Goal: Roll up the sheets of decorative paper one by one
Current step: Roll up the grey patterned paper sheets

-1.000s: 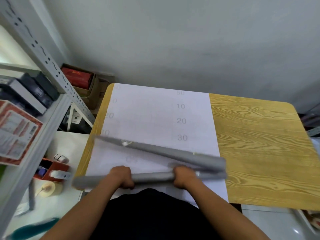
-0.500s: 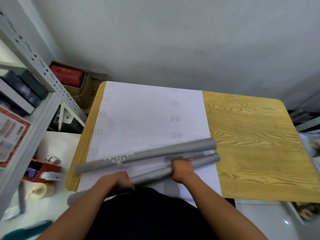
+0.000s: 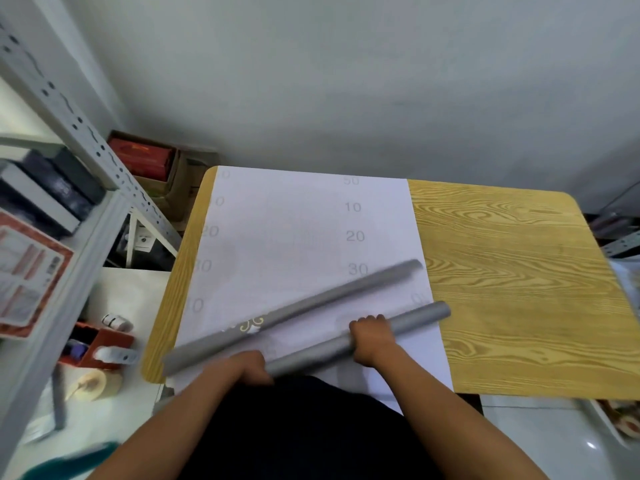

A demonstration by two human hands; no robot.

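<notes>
I watch the far grey roll swing since a second ago, its right end now farther up the bench. Both hands keep the near roll at the front edge: left hand and right hand, fingers curled round it. So two look rolled. The white sheet reads 10, 20, 30.

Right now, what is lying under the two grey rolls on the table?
Under the far grey roll and the near grey roll, which both hands grip, lies a white sheet with printed numbers on the wooden table. Anything beneath that sheet is hidden.
</notes>
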